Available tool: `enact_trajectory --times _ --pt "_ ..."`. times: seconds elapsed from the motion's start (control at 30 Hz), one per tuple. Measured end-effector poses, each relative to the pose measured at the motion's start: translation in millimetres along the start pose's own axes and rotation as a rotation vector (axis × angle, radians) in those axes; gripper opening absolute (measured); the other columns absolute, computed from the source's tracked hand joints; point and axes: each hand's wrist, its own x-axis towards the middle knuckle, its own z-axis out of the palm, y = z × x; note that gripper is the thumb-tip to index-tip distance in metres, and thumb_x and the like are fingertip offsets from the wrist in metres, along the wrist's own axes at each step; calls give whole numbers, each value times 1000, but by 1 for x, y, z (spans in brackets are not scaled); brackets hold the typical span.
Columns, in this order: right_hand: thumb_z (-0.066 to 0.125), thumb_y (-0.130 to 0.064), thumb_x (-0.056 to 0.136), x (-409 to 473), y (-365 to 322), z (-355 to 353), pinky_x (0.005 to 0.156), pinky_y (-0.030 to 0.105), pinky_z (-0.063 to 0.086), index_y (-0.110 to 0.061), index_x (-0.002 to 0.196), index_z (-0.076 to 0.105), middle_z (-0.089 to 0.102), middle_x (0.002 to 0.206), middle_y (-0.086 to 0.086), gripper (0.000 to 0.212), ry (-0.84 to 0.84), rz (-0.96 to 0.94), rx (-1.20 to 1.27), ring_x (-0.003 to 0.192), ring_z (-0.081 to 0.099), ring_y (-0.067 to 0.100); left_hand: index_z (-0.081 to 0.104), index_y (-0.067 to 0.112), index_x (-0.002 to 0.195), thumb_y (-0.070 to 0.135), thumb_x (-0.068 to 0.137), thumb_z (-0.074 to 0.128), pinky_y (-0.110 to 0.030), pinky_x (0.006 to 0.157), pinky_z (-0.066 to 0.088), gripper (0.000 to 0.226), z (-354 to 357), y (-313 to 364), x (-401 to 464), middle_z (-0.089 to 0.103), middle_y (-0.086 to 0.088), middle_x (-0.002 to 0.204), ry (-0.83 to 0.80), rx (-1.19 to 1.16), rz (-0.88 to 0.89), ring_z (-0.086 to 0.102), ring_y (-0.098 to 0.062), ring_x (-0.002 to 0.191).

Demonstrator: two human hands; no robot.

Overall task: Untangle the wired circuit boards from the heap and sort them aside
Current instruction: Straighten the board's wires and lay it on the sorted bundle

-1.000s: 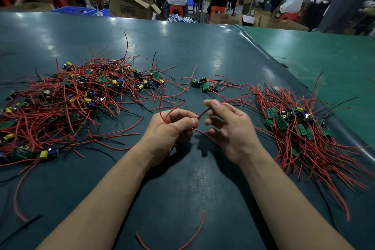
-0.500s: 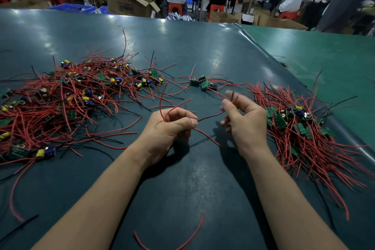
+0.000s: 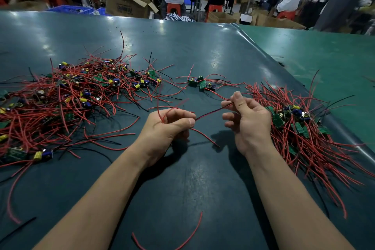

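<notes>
A big tangled heap (image 3: 67,99) of red and black wires with small green circuit boards covers the left of the dark green table (image 3: 182,46). A sorted pile (image 3: 300,126) of wired boards lies at the right. My left hand (image 3: 172,126) grips a bundle of red wires, whose loops rise above the fist; any board in it is hidden. My right hand (image 3: 245,119) pinches a dark wire (image 3: 211,112) between thumb and forefinger. That wire runs taut from one hand to the other.
A small cluster of boards (image 3: 199,84) lies just beyond my hands. One loose red wire (image 3: 188,235) curves on the table near the front edge. A lighter green table (image 3: 324,61) adjoins at the right. Cardboard boxes and seated people fill the background.
My right hand has moved right and away from my left hand, drawing the dark wire out until it is stretched between them. My left hand has stayed in place.
</notes>
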Motion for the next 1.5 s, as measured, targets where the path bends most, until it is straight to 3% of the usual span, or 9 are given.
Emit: enact_trajectory --times 0.13,0.2,0.3,0.5,0.67,0.83,0.97,1.13,1.5 --pt "64 -13 94 2 4 -2 38 20 46 -10 86 55 73 70 6 12 18 -181 -112 49 66 16 74 7 91 6 87 69 -17 55 44 7 3 -2 -4 63 -1 66 -75 244 44 54 -9 55" --pt "68 -13 90 2 5 0 41 20 48 -8 93 57 74 74 7 12 7 -113 1 53 67 17 74 4 87 10 87 70 -17 53 43 7 4 -2 -3 62 -2 66 -23 234 67 53 -9 54" --pt "74 -25 76 0 4 2 45 21 51 -6 115 52 74 80 6 49 -76 145 130 63 71 19 72 2 84 7 86 69 -17 51 41 6 5 -1 -1 61 0 62 73 131 54 51 -10 50" --pt "70 -24 73 -13 10 8 45 16 45 -11 95 74 65 67 0 26 -415 382 -68 54 60 10 76 13 71 8 85 69 -27 56 39 16 3 -1 -1 58 -4 58 42 48 -2 49 -14 52" --pt "73 -29 72 -10 9 6 41 16 39 -17 81 80 60 63 -5 17 -383 344 -33 51 54 7 77 12 71 13 77 72 -24 53 41 8 2 2 -2 61 -10 66 -31 34 -29 51 -16 54" --pt "72 -15 87 -4 15 4 38 18 38 -15 86 76 63 67 -4 4 -91 -64 -251 45 50 7 77 10 70 5 83 68 -21 50 42 17 3 2 -2 63 -8 65 -20 40 -44 50 -15 51" --pt "64 -6 92 -6 22 6 43 15 44 -11 119 69 65 87 4 28 -63 -373 -505 46 53 9 74 3 77 3 87 65 -19 49 43 14 3 3 -3 64 -1 59 -31 70 -39 51 -13 50" --pt "66 -3 89 -8 22 4 50 33 46 -9 102 76 59 73 8 17 16 -640 -611 51 56 30 76 4 79 5 88 66 -18 50 42 13 4 4 -3 62 -2 59 -41 84 -45 50 -13 51" --pt "53 -1 96 -2 11 5 34 15 30 -9 96 65 65 58 5 14 31 -148 -30 31 42 11 76 4 83 8 86 67 -17 50 43 10 5 3 -4 62 -1 60 -78 97 -57 52 -11 50"
